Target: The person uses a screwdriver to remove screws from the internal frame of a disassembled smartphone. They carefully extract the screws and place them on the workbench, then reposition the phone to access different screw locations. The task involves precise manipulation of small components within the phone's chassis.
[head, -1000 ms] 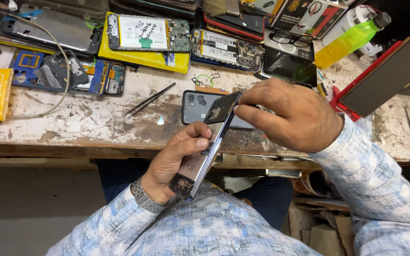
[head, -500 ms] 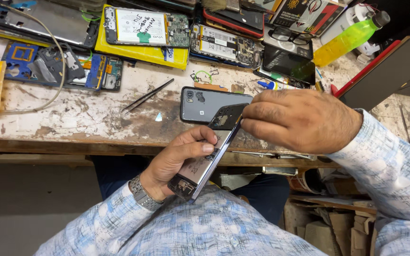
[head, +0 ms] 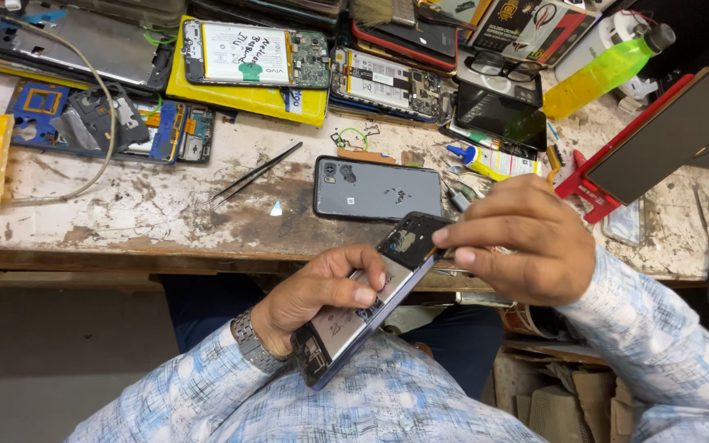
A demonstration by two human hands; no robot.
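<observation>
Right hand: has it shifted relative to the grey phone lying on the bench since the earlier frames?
Yes. The right hand lay over the grey phone earlier; now it sits off its right corner, nearer the person.

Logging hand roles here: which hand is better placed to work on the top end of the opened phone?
Probably right: the right hand already pinches the top end of the opened phone, while the left hand grips its middle as support.

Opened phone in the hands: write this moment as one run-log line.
left hand: holds opened phone | right hand: fingers pinch its top end | grey back cover: on bench
</observation>
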